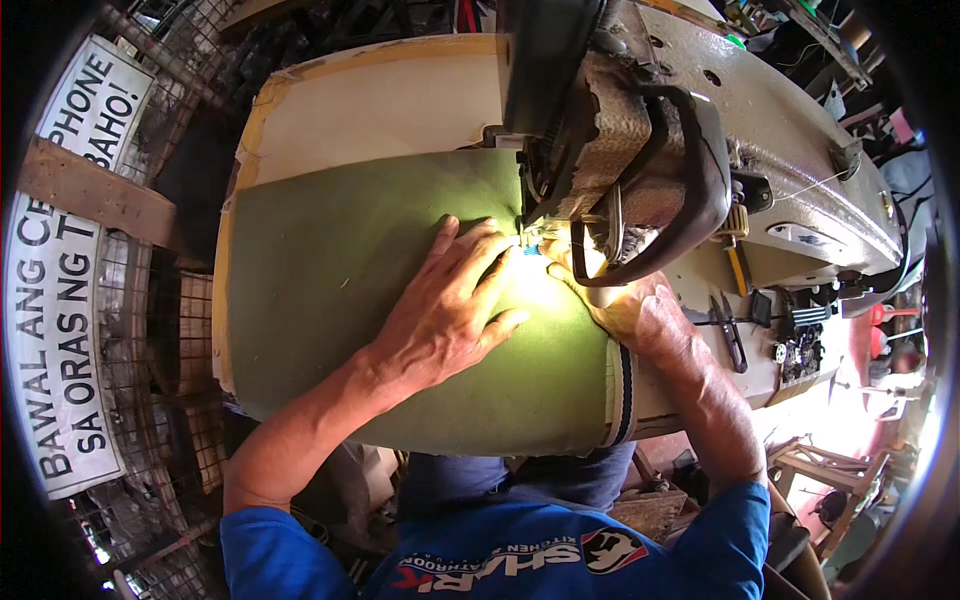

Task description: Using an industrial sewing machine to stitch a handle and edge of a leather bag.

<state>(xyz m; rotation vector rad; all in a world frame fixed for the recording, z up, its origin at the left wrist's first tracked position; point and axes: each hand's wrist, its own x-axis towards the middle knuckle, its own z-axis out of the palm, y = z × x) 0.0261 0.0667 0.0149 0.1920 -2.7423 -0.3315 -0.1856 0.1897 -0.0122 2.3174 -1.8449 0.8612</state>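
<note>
A large sheet of green material (330,290) lies under the sewing machine (790,110), lit brightly around the needle. My left hand (455,290) rests flat on the sheet, its fingers spread and the tips just left of the needle. My right hand (625,305) is on the other side, partly hidden behind the dark curved bar (705,190) of the machine head. Its thumb and forefinger are drawn together at a small blue strip (531,251) beside the needle. The other fingers of that hand are mostly covered.
Paler material with a yellowish edging (370,120) lies beyond the green sheet. Scissors (733,335) and bobbin-like metal parts (800,350) sit on the machine bed at right. A wire grille (195,350) with a white sign (60,340) and a wooden board (100,195) stands at left.
</note>
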